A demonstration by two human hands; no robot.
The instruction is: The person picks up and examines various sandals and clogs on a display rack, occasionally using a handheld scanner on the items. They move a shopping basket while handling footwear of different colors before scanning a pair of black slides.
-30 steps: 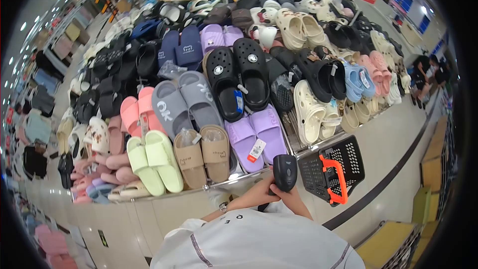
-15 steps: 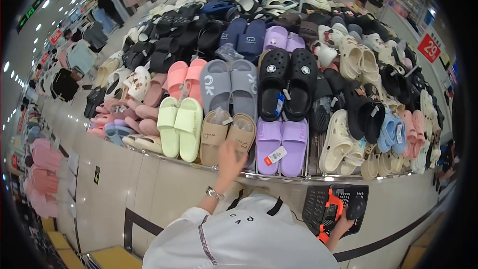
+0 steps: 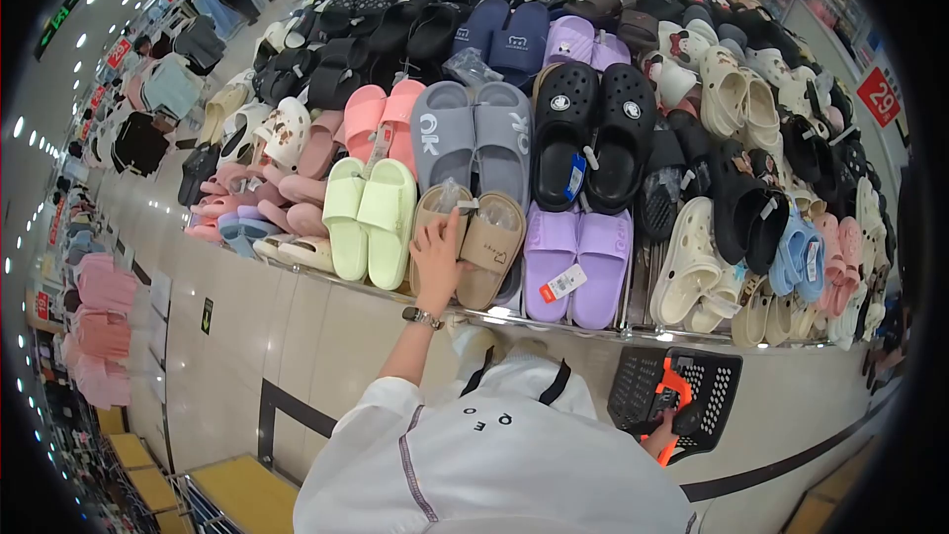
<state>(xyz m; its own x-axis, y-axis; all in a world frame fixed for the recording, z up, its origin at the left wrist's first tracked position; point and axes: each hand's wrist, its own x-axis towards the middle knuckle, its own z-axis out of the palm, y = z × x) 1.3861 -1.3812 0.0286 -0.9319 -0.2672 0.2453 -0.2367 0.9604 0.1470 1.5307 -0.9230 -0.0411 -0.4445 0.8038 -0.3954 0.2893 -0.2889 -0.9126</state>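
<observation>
My left hand [image 3: 436,265] lies over the left shoe of a pair of tan slides [image 3: 489,252], its fingers stretched and apart, touching the strap. Clear plastic stuffing and a small white tag show at the slides. To their left are light green slides [image 3: 384,220]; on the right, lilac slides [image 3: 601,262] carry a red and white tag. Grey slides [image 3: 504,138] lie just behind. Low on the right, my right hand [image 3: 658,438] is closed at the handle of a black shopping basket [image 3: 714,376] with orange parts. A dark rounded piece partly covers its fingers.
A wide display heaped with slides and clogs fills the front, edged by a metal rail [image 3: 494,313]. Black clogs [image 3: 565,138] lie behind the lilac pair. A red price sign [image 3: 878,96] stands at right. Clothing racks [image 3: 104,292] line the left, beyond the tiled floor [image 3: 237,326].
My left hand has moved up and left, from the right tan slide onto the left one. The right tan slide now sits turned at an angle. The view has shifted slightly.
</observation>
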